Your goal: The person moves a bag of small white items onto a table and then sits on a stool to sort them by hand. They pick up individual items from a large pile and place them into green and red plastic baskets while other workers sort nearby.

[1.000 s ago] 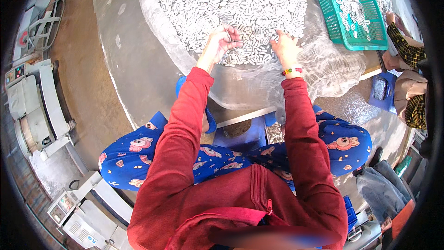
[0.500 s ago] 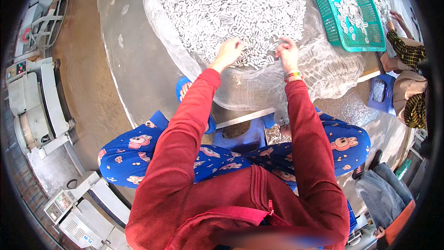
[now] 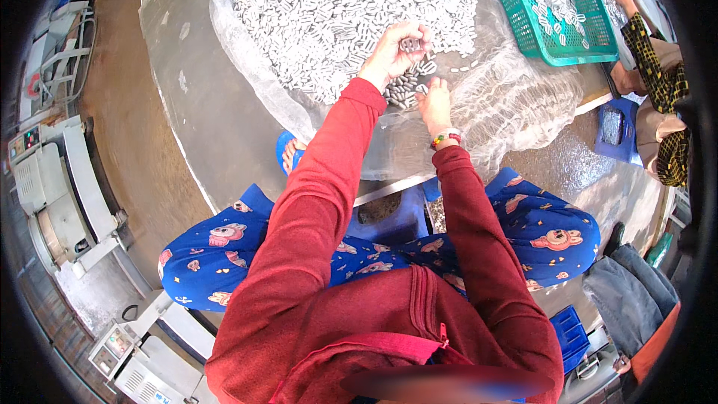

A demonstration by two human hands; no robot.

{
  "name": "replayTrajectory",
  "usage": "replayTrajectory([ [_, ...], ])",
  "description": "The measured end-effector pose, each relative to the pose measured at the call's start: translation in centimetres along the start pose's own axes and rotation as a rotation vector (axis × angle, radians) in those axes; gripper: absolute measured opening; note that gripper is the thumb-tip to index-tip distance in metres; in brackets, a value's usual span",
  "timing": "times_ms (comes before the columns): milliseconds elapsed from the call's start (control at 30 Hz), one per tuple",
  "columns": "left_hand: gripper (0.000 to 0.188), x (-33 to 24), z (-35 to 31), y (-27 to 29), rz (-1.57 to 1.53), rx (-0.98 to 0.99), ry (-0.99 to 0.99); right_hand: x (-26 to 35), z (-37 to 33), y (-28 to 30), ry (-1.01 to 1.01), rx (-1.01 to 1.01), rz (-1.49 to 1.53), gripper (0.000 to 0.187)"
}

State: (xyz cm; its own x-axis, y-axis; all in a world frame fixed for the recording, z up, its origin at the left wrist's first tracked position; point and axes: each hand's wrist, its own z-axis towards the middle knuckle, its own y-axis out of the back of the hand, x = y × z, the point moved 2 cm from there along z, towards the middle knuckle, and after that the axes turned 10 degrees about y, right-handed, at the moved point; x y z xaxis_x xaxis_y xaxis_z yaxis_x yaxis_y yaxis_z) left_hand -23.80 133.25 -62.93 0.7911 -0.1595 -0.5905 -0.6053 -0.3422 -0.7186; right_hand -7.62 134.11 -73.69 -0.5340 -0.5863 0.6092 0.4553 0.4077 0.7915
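Over mesh (image 3: pixel 523 90), left grip (image 3: pixel 392 48) has moved forward, clasping pieces (image 3: pixel 410 45); right grip (image 3: pixel 436 111) closure unclear.

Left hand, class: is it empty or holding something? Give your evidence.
Holding something: the fingers of the left hand curl around small pieces, which show between them. Exactly how many cannot be told.

smooth small pieces (image 3: pixel 329 19), crinkled sheer netting (image 3: pixel 516 93), green plastic basket (image 3: pixel 580 57), matt red cloth sleeves (image 3: pixel 310 194)
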Motion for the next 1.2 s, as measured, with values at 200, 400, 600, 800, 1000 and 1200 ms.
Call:
replayTrajectory([
  [200, 0.024, 0.5, 1.3, 0.8, 1.159, -0.368, 0.032, -1.1, 1.9, 0.1, -0.081, 0.044, 0.431, 0.036],
  [400, 0.026, 3.3, 0.1, 3.3, 1.888, -0.430, -0.142, -1.8, 3.5, 3.5, -0.526, 0.010, 1.156, 0.024],
  [600, 0.016, -1.0, -3.9, 4.2, 0.650, -0.392, -0.020, -1.5, 6.1, 3.5, 0.195, 0.011, 0.017, 0.032],
  [800, 0.023, -2.3, -7.9, 4.1, -0.058, -0.075, -0.093, -1.8, 5.6, 2.6, 0.118, 0.206, -0.070, 0.023],
  [1000, 0.023, -1.9, -7.3, 5.6, 0.595, -0.297, 0.201, -2.4, 6.7, 5.0, -0.533, 0.214, 1.312, 0.010],
  [1200, 0.022, 2.0, -5.7, 7.3, 2.065, -0.653, -0.169, 1.3, 5.0, 6.8, -0.371, 0.360, 1.742, 0.012],
])
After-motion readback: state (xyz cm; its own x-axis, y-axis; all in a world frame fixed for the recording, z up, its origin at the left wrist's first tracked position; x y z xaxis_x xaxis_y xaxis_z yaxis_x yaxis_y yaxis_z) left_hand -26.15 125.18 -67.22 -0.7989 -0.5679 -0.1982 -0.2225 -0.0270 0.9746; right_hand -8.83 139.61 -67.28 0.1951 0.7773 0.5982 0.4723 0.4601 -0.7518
